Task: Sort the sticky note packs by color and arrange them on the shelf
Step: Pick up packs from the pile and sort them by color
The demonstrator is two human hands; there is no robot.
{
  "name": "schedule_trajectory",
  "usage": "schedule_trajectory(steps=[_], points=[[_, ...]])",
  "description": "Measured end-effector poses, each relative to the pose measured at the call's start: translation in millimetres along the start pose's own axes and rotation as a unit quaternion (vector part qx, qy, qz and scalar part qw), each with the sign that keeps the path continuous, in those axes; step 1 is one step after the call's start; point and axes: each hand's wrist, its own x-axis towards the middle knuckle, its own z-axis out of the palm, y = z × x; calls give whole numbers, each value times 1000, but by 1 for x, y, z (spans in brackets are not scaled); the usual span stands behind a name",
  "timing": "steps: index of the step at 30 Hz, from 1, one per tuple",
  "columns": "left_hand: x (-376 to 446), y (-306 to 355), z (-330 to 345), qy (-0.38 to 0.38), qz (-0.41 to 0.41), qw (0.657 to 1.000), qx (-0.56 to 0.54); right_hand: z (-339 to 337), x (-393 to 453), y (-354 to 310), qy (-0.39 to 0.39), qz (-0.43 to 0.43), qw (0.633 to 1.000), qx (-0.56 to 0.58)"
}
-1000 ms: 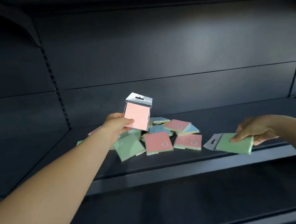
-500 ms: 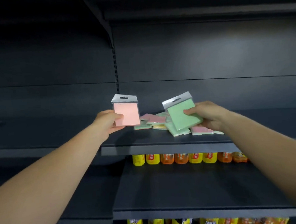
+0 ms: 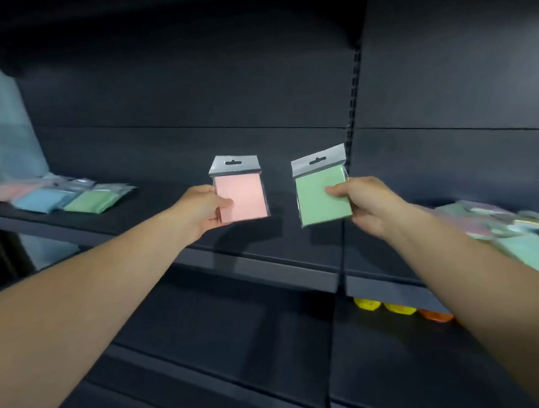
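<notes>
My left hand (image 3: 204,209) pinches a pink sticky note pack (image 3: 242,196) by its left edge, upright, hang tab on top. A green sticky note pack (image 3: 319,194) is pinched at its right edge by my right hand (image 3: 364,202), slightly tilted. Both packs hang in the air above the dark shelf (image 3: 259,261). At the shelf's left lie sorted packs side by side: pink packs (image 3: 7,191), blue packs (image 3: 40,200) and green packs (image 3: 93,200). A blurred mixed pile of packs (image 3: 516,229) lies at the far right, partly behind my right forearm.
A slotted upright (image 3: 352,104) divides the two shelf bays. A pale blurred object (image 3: 1,125) stands at the far left. Yellow and orange items (image 3: 397,308) show on the lower shelf at right. Bare shelf surface stretches between the sorted packs and my hands.
The view has swung left: the mixed pile now sits at far right and sorted packs appear at left. Both hands still hold their packs, carried leftward along the shelf.
</notes>
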Motion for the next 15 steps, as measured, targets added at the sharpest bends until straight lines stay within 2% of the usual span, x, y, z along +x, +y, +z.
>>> schedule_trajectory(steps=[4,9,15], points=[[35,11,-74,36,10,999,21,92,42,7,-42,16,999,19],[70,14,-164,64,23,998,2,191,71,-1,-85,-7,996,-3],[116,4,-286,83,34,996,-19,296,90,3,-102,-35,993,-44]])
